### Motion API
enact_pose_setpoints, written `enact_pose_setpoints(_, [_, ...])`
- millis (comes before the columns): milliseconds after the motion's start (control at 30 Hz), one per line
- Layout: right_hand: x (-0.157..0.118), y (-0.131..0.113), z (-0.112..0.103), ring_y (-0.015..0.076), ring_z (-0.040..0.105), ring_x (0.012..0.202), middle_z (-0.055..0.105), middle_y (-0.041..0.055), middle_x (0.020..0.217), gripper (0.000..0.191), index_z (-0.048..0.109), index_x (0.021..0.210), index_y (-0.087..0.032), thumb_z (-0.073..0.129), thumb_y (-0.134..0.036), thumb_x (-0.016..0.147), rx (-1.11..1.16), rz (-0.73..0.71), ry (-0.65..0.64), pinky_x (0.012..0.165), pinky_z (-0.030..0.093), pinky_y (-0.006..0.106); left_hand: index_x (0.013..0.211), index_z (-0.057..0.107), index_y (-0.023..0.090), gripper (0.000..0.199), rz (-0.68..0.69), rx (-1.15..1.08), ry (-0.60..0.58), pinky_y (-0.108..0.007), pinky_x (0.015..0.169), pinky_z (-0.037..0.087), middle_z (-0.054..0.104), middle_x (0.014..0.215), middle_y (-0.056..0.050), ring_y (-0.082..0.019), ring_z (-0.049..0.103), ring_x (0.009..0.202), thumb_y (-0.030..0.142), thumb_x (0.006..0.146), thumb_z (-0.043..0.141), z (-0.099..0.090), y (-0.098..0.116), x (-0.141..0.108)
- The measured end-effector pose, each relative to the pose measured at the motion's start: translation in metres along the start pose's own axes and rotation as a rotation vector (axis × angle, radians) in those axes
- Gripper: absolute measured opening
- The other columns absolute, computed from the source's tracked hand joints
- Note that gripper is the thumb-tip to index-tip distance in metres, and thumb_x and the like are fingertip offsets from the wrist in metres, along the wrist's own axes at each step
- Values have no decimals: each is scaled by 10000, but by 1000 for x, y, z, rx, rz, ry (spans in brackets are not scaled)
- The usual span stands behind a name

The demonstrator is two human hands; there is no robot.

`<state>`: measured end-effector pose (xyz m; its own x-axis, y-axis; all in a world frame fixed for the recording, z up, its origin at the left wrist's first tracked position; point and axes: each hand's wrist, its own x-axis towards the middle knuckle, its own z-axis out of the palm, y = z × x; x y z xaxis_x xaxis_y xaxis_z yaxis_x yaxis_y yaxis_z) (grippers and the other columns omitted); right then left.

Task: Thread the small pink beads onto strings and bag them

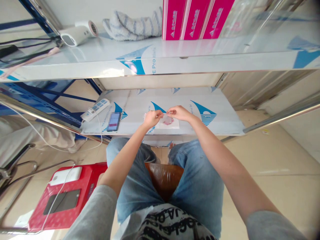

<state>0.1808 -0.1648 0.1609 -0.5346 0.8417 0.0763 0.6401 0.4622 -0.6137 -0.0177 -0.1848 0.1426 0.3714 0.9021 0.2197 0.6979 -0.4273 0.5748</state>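
My left hand (152,118) and my right hand (180,113) meet above the shelf, fingertips pinched close together. Whatever sits between the fingertips is too small and thin to make out. Just below the fingers, a small ring-shaped cluster of pink bits (168,121) lies on a white sheet (175,124). Some pinkish material also shows beside the left hand, partly covered by it. To the left of the left hand, a phone (113,121) with a blurred-out screen rests on the shelf.
The lower shelf (135,96) has metal posts at its sides. A power strip (96,109) with a white cable lies at its left end. Overhead, the upper shelf (100,66) carries pink boxes (191,20), a striped towel (135,26) and a white hair dryer (78,32). A red stool (67,196) stands lower left.
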Motion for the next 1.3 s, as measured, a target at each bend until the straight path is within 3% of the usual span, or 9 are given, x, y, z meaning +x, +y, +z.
enact_pose_setpoints(167, [-4,-10,0,114,511,572,621,9,633,197,672,795,-166,556,-326,797,0,-14,22,565,320,232,781,646,197,185,4,38,-1,-244,683,434,690,807,-15,-147,614,743,266,805,475,-5,11,0])
enact_pose_setpoints(367, [-2,-21,3,113,512,544,606,-5,585,162,667,788,-174,546,-281,804,29,-11,18,559,322,233,860,648,184,240,57,-83,8,-239,703,446,690,859,-29,-145,617,767,345,823,473,-7,7,-4])
enact_pose_setpoints(600, [-2,-23,7,131,567,619,659,29,706,193,678,802,-169,585,-336,771,173,-21,69,586,380,232,782,649,198,203,16,-85,44,-234,709,437,689,778,-2,-133,610,739,304,823,481,-11,4,-10])
enact_pose_setpoints(767, [-19,-22,27,127,559,560,638,22,644,270,658,783,-156,522,-390,798,314,16,158,556,400,229,782,663,214,189,29,-69,14,-234,708,437,692,781,4,-138,617,742,307,816,502,-13,4,-16])
enact_pose_setpoints(933, [-43,-22,46,120,548,533,648,17,619,237,654,750,-171,537,-373,795,247,88,267,550,390,225,833,670,183,220,61,-216,-64,-230,692,457,696,848,-26,-136,620,758,365,778,561,-9,6,-26])
enact_pose_setpoints(1100, [-49,-30,35,141,579,600,666,33,677,247,671,775,-180,552,-395,785,247,58,295,587,418,243,777,661,163,199,45,-361,-47,-229,679,465,691,806,-34,-128,619,739,325,781,546,-15,12,-29])
enact_pose_setpoints(1233, [-41,-34,26,160,604,705,682,50,806,273,665,889,-187,590,-414,755,354,36,328,613,446,255,741,653,163,170,15,-348,43,-231,671,453,679,748,-26,-127,606,710,295,767,551,-21,19,-22])
enact_pose_setpoints(1300, [-38,-32,24,167,608,719,678,57,796,279,656,852,-180,586,-433,756,421,44,352,612,454,260,728,656,160,169,-4,-344,63,-235,667,449,675,725,-26,-128,600,688,297,756,563,-21,21,-18])
